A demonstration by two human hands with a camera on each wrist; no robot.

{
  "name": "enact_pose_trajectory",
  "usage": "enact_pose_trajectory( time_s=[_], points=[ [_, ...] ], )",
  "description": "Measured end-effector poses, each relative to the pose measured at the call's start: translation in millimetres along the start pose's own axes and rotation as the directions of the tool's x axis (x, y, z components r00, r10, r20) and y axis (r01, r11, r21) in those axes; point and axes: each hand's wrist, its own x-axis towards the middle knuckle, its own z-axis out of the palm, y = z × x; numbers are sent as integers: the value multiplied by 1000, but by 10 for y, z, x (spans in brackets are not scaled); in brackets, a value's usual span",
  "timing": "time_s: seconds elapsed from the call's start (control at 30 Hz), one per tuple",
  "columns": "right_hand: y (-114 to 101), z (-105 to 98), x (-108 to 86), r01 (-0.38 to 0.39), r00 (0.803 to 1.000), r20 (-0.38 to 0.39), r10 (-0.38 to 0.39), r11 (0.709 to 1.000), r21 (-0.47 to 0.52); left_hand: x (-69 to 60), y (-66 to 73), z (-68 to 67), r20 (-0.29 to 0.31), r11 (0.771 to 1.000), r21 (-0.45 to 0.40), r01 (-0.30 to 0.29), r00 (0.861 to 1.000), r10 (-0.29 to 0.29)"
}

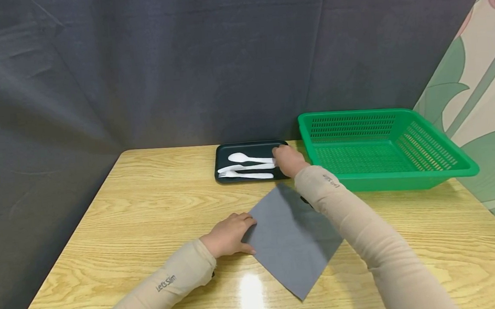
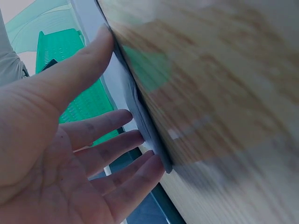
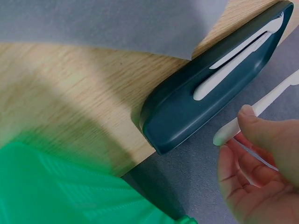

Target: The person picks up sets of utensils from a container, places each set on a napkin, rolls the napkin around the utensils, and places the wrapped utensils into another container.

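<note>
A grey square napkin lies flat on the table, turned like a diamond. At its left corner my left hand rests with fingers spread, thumb and fingertips on the edge. Farther back, my right hand reaches over the right end of a dark tray. Between thumb and fingers it pinches the handle end of a white spoon, whose raised handle shows in the right wrist view. A white knife and a white fork lie side by side in the tray.
A green plastic basket stands at the back right, close beside the tray and the right forearm. Behind the table hangs a dark curtain. The wooden table has its back edge just behind the tray.
</note>
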Motion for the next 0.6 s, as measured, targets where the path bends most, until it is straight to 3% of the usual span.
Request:
enact_pose_trajectory(
  time_s=[0.6],
  points=[
    [-8, -123, -29, -24, 999, 35, 24, 1000, 15, 5, 3, 4, -9, 1000, 1, 1, 1000, -1]
  ],
)
